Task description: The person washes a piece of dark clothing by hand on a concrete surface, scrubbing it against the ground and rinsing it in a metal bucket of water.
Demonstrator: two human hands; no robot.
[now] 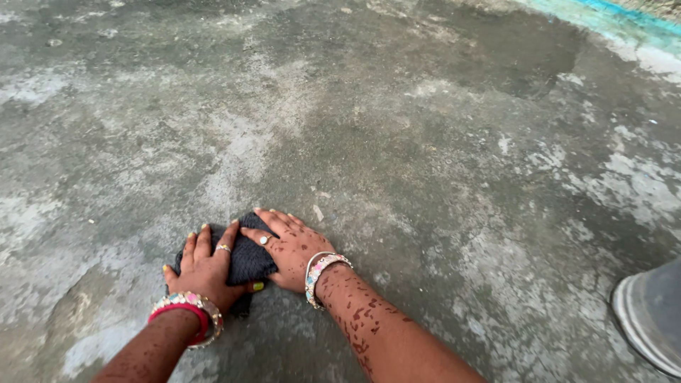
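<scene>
Your left hand (202, 269) lies flat, fingers spread, on the dark cloth (248, 259) on the wet concrete floor (425, 142). Your right hand (291, 248) presses its other edge, fingers together. Keep both palms low and the pressure even; mind the grey bucket (649, 312) at far right.
</scene>
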